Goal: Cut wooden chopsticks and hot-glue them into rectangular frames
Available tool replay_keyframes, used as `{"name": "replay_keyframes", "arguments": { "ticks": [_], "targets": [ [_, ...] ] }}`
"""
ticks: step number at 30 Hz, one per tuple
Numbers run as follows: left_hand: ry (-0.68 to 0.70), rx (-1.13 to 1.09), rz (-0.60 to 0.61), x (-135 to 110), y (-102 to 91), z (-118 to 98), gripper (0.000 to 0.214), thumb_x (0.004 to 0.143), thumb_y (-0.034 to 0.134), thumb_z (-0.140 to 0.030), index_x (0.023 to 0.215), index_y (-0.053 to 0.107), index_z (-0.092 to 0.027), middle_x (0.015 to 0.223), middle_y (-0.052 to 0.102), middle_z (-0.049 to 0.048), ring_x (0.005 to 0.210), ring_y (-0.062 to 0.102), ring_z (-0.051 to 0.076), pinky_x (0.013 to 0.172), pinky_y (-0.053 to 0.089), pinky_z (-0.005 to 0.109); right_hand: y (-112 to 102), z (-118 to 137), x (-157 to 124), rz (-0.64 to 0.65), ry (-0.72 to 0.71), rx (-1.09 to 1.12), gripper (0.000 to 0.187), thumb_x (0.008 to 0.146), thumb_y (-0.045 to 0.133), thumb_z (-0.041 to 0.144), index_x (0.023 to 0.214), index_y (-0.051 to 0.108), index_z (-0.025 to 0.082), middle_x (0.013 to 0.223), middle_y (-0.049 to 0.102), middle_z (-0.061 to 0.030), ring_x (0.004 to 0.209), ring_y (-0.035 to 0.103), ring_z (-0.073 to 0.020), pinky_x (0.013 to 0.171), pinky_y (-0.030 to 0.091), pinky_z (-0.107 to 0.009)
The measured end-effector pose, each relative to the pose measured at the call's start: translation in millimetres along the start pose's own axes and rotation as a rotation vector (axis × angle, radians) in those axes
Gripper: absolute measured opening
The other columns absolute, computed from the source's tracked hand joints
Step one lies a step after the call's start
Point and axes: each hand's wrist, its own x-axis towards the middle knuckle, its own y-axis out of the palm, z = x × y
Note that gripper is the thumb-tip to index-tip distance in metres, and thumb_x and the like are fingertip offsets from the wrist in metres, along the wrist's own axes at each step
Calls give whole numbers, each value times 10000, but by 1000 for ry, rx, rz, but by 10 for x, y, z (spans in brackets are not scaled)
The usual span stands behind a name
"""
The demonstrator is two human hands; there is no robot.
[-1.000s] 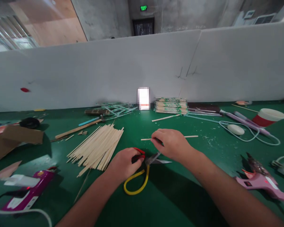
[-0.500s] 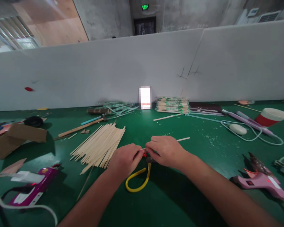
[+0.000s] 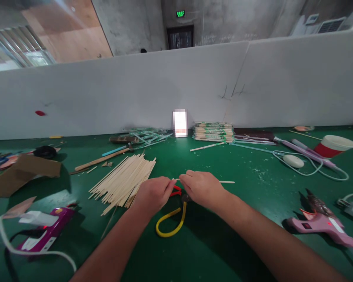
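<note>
Grip: our left hand [image 3: 156, 195] and right hand [image 3: 203, 188] both pinch a single thin stick [image 3: 228, 181], frame centre.
Scissors [image 3: 184, 211]: one pair, just below.
Stick pile [image 3: 125, 178]: too many to count, left of centre.
Wrapped packs [image 3: 213, 132]: sticks inside.
Cup [image 3: 334, 146]: one, far right; we cannot see inside.

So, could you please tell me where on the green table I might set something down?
There is room between the right hand and the pink glue gun, and a smaller patch between the loose sticks and the wrapped bundle. It is crowded at far left, around the cardboard and purple tool.
</note>
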Motion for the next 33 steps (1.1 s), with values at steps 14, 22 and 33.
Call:
{"name": "replay_keyframes", "arguments": {
  "ticks": [14, 22, 33],
  "targets": [
    [-402, -78, 134, 907, -31, 461, 438, 869, 422, -452, 1170, 569, -169, 985, 681, 101, 869, 619, 230, 668, 400, 279, -21, -112, 17, -8, 242, 95, 265, 924, 409, 261, 946, 669, 222, 869, 642, -40, 783, 612, -178, 573, 372, -273],
    [-430, 122, 397, 599, -190, 710, 207, 742, 509, -271, 809, 676, -170, 896, 691, 136, 837, 631, 273, 687, 438, 316, 19, -299, 20, -11, 383, 132, 320, 946, 357, 288, 1045, 657, 235, 910, 680, -60, 814, 635, -203, 589, 393, -281],
    [-453, 222, 446, 298, -127, 768, 206, 694, 483, -192, 807, 648, -146, 907, 671, 189, 860, 626, 334, 655, 443, 365, 70, -329, 2, -26, 438, 142, 295, 932, 380, 307, 952, 663, 226, 846, 699, -61, 740, 634, -200, 548, 357, -272]
  ]
}}
